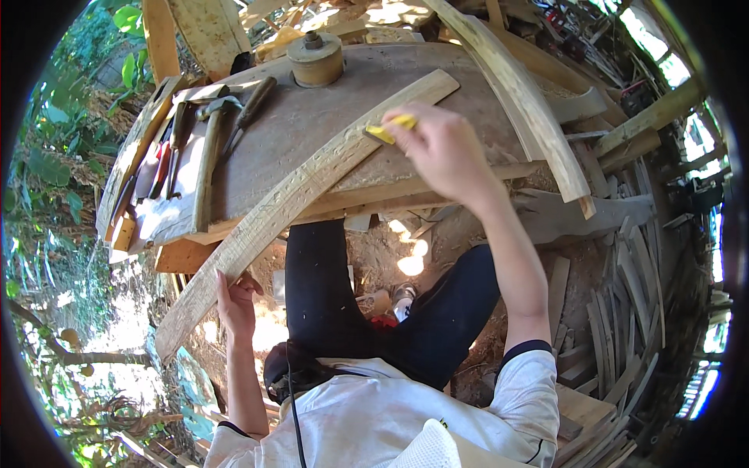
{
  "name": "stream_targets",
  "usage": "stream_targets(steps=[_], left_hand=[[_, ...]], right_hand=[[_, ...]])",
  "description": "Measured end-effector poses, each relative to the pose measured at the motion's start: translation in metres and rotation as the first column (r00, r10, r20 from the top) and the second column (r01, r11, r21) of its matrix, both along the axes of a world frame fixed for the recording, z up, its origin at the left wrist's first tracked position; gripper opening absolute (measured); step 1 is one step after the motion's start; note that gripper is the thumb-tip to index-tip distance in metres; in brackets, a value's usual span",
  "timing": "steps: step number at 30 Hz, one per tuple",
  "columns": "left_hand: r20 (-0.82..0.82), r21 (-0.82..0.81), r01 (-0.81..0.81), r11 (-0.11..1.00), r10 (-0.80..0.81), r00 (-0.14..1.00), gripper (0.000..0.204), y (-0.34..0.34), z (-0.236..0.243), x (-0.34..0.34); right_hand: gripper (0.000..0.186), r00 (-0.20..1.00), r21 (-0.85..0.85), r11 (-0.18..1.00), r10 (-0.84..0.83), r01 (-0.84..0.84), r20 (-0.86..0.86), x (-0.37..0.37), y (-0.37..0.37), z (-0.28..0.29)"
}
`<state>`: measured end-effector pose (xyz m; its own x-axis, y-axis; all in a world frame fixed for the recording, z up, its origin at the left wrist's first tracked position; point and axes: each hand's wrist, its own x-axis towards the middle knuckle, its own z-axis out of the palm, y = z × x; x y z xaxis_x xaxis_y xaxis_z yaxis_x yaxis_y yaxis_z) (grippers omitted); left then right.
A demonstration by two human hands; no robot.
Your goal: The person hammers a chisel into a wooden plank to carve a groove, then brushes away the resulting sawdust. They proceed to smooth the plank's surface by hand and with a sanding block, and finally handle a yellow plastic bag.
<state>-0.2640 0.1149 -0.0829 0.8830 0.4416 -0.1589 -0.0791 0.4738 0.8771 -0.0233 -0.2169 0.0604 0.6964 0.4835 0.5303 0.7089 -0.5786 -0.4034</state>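
A long, slightly curved wooden board lies slantwise across the workbench, its near-left end sticking out past the bench edge. Small marks or notches run along its face. My left hand closes on the board's edge near that overhanging end, thumb against the wood and the other fingers curled. Over the board's far part, my right hand grips a small yellow tool. Its working end is at the board's surface; my fingers cover much of it, so its exact kind does not show.
On the bench's left lie a hammer, a dark-handled tool and a red-handled tool. A round block with a bolt stands at the back. A long wooden piece crosses the right side; wood strips pile beyond.
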Motion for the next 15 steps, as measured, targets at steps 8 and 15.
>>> stream_targets(steps=[8,15], left_hand=[[-0.022,-0.028,0.006,1.000,-0.006,1.000,0.037,-0.007,0.003,0.007],[-0.016,-0.009,-0.016,1.000,0.016,1.000,0.035,-0.002,-0.004,0.004]], right_hand=[[0.035,0.865,-0.058,0.864,-0.502,0.501,0.002,0.064,-0.074,-0.004],[0.017,0.938,-0.121,0.992,-0.005,-0.039,-0.348,-0.034,-0.080,0.025]])
